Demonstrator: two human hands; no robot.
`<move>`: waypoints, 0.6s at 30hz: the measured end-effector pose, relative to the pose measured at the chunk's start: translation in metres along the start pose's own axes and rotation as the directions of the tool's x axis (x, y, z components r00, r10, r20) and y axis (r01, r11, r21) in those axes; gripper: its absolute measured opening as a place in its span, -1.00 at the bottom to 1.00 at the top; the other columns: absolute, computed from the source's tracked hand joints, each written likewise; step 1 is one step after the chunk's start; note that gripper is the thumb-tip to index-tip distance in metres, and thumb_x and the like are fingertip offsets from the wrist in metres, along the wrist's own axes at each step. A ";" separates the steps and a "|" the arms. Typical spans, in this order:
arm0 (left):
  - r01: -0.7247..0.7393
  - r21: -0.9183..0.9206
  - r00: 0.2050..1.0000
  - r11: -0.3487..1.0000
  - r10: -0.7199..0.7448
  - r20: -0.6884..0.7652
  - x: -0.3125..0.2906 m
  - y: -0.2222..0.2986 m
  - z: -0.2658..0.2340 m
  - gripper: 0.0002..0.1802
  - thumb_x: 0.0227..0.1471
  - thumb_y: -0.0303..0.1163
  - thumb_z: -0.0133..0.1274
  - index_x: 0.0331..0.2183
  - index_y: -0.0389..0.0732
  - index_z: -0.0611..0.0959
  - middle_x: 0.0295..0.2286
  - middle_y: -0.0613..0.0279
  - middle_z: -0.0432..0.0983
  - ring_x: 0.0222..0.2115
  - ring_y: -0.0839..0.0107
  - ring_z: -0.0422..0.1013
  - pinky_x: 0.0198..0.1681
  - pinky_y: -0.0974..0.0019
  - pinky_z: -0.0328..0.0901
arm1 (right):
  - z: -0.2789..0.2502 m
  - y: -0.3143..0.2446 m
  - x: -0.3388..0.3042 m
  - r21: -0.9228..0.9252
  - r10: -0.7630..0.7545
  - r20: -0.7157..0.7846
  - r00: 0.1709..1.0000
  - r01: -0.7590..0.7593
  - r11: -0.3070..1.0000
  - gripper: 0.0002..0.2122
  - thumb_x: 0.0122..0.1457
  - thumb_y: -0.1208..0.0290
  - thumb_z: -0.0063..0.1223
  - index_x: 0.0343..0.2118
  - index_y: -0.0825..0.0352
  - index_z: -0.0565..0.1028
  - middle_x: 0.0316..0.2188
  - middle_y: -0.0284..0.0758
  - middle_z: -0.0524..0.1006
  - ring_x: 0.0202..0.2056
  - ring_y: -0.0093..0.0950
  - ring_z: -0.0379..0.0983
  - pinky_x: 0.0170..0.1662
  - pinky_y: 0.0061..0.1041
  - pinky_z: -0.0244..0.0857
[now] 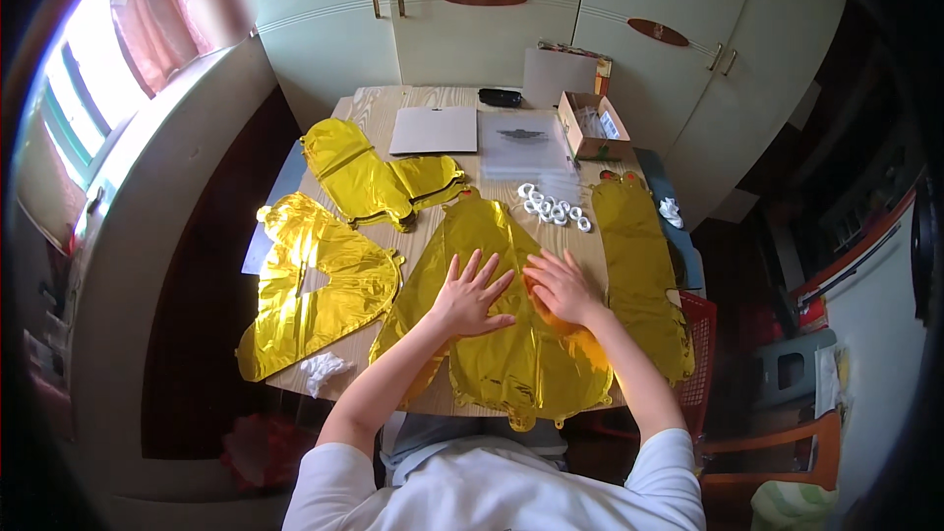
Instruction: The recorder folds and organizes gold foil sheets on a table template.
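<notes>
A flat gold foil balloon (492,246) lies in front of me, wide at its near end and narrower at the far end. My left hand (470,303) rests palm down on its left part with the fingers spread. On its right part, my right hand (564,289) lies with fingers stretched out, its orange reflection showing in the foil beneath. To the left is another gold foil balloon (349,275) with a small hole in it. Beyond that sits a bulkier, folded gold foil balloon (346,165). A long gold foil balloon (637,265) stretches along the right side.
Several small white rings (553,206) lie beyond my right hand. Farther back are a white card (434,131), clear plastic bags (526,146), a black case (500,97) and a cardboard box (594,126). Crumpled white tissue (323,371) lies at the near left; a red basket (698,349) stands right.
</notes>
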State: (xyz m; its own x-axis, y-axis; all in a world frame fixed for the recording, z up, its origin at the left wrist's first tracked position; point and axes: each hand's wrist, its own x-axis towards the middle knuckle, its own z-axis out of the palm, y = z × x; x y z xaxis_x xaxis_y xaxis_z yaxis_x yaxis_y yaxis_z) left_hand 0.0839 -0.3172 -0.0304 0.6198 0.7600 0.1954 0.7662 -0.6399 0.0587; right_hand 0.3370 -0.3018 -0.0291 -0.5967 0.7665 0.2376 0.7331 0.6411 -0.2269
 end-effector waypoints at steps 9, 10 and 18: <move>0.013 0.042 0.991 0.999 -0.019 0.133 0.004 0.001 -0.004 0.06 -0.05 0.51 -0.29 0.22 -0.13 0.28 0.23 -0.04 0.11 0.30 -0.08 -0.14 0.27 -0.34 -0.29 | 0.029 -0.017 0.087 0.204 -0.059 0.256 0.965 0.005 0.979 -0.47 0.37 0.03 -0.40 0.30 0.21 0.13 0.33 -0.30 0.10 0.36 -0.33 -0.10 0.38 -0.15 -0.27; 0.016 0.043 0.995 0.999 -0.021 0.101 0.004 0.002 -0.005 0.06 -0.05 0.51 -0.29 0.22 -0.14 0.28 0.22 -0.04 0.12 0.30 -0.08 -0.14 0.27 -0.34 -0.29 | 0.031 -0.012 0.097 0.205 -0.049 0.261 0.964 -0.006 0.979 -0.47 0.37 0.04 -0.40 0.30 0.22 0.13 0.34 -0.29 0.09 0.37 -0.33 -0.10 0.38 -0.16 -0.27; 0.021 0.008 0.999 1.000 -0.021 0.050 0.000 0.001 -0.004 0.08 -0.05 0.51 -0.27 0.27 -0.09 0.18 0.26 -0.02 0.06 0.30 -0.06 -0.12 0.29 -0.27 -0.26 | 0.041 0.029 0.164 -0.088 -0.013 0.276 0.961 0.039 0.995 -0.44 0.36 0.03 -0.40 0.33 0.20 0.06 0.37 -0.34 -0.01 0.38 -0.35 -0.15 0.40 -0.27 -0.31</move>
State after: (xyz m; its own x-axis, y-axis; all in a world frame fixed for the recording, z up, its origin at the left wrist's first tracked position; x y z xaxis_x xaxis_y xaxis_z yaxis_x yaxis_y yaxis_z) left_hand 0.0844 -0.3185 -0.0267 0.6110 0.7782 0.1448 0.7803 -0.6229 0.0552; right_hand 0.2470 -0.1563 -0.0356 -0.6734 0.7387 -0.0293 0.7350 0.6648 -0.1336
